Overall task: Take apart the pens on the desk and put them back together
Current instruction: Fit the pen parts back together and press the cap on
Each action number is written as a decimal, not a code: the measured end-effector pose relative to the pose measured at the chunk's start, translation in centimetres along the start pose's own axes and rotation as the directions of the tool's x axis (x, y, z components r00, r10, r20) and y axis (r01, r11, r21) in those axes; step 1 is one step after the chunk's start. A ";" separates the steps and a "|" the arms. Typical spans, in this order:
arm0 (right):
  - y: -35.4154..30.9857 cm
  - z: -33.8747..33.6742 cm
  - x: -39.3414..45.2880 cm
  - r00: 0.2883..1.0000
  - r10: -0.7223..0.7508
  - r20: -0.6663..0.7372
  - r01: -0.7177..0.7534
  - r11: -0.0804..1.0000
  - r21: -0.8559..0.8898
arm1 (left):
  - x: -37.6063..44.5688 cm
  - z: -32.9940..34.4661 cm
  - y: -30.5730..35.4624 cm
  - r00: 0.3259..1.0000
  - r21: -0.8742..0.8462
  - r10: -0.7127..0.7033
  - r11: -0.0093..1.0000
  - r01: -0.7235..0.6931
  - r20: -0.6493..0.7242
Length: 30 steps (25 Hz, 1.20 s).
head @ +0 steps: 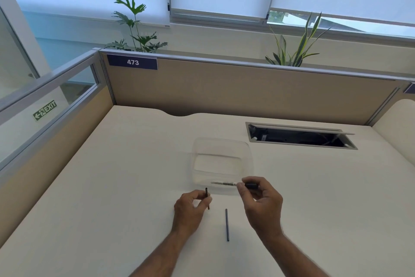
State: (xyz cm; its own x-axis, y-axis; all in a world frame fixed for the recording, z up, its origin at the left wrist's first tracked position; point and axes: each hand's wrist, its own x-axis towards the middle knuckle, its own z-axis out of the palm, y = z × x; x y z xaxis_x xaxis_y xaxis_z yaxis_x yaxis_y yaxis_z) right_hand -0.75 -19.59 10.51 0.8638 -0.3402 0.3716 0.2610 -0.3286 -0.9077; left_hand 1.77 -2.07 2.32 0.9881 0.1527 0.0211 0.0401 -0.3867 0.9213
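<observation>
At a cream office desk (112, 186), a person takes a pen apart with bare hands. Nearest the camera, a thin dark pen rod (227, 225) lies loose on the desktop between the forearms, its long axis running almost straight away from the person. The left hand (190, 207) pinches a short dark pen piece (207, 195) between thumb and fingers, held roughly upright. The right hand (261, 200) grips the black end of a clear pen barrel (224, 183) in its fingertips; the barrel lies crosswise, pointing left over the near rim of a clear plastic container (222, 142). Beyond sit an open cable hatch (301, 136), a partition (247, 90) numbered 473, and two plants.
</observation>
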 end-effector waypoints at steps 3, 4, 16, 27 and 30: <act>1.8 -0.1 -0.6 0.969 0.244 -0.046 -0.241 0.968 0.075 | -0.2 -0.1 2.1 0.976 -0.372 -0.188 0.903 0.214 0.105; 2.3 -0.1 -0.7 0.952 0.304 -0.046 -0.299 0.950 0.093 | -0.3 -0.1 2.8 0.958 -0.481 -0.237 0.829 0.285 0.159; 2.6 -0.4 -1.7 0.945 0.256 0.206 -0.219 0.958 -0.187 | -0.3 0.9 6.6 0.909 -0.726 -0.338 0.557 0.403 0.246; 1.6 0.7 1.3 0.960 0.012 0.280 0.054 0.972 -0.228 | -0.1 1.2 7.7 0.988 -0.527 -0.060 0.840 0.127 0.141; 2.0 0.7 2.3 0.969 0.020 0.245 0.045 0.965 -0.258 | 0.5 1.0 7.0 1.000 -0.383 0.030 0.923 -0.030 -0.007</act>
State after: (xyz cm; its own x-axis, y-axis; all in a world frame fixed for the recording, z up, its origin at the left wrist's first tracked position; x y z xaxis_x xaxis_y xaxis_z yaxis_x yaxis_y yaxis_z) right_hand 2.09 -20.43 9.37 0.9480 -0.1209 0.2944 0.1799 -0.5596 -0.8090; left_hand 2.73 -5.59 8.40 0.9877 0.1475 0.0515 -0.0500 -0.0136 0.9987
